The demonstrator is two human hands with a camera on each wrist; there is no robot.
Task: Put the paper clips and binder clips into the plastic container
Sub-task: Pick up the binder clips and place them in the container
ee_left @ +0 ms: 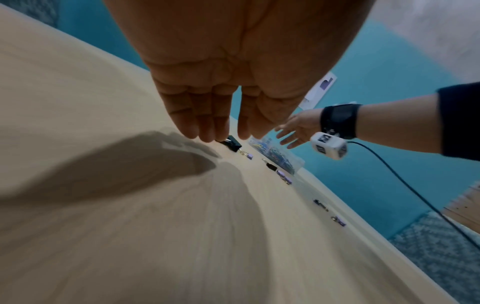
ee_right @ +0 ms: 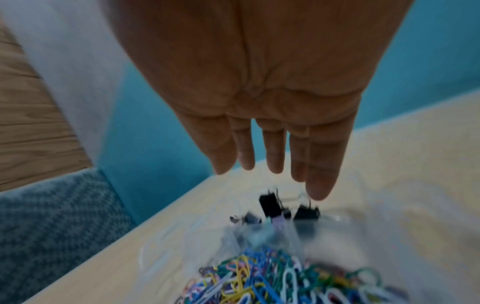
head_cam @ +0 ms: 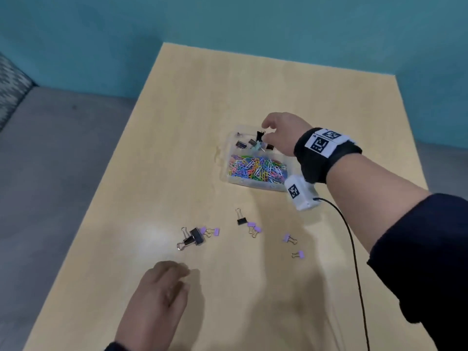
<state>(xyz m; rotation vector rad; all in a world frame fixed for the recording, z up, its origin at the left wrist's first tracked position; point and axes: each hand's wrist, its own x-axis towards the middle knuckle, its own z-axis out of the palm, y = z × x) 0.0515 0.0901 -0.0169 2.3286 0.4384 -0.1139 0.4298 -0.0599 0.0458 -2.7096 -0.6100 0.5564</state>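
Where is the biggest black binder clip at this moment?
In the head view the large black binder clip lies on the table, front left of the plastic container, just beyond the left hand, beside a small purple clip.

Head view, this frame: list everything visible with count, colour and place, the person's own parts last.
Plastic container: one, clear, two compartments, mid-table.
Paper clips: a heap, mixed colours, in the container's near compartment.
Binder clips in container: several, mostly black, far compartment; exact count unclear.
Large binder clip: one, black, loose on the table beyond the left hand.
Small black binder clip: one, loose, nearer than the container.
Purple binder clips: about six, small, scattered on the table.
Table: one, light wood.
Wall: teal.
Cable: one, black, from the wrist camera.
Left hand: fingers relaxed, low over the table's near part, holding nothing.
Right hand: fingers extended over the far compartment, holding nothing.
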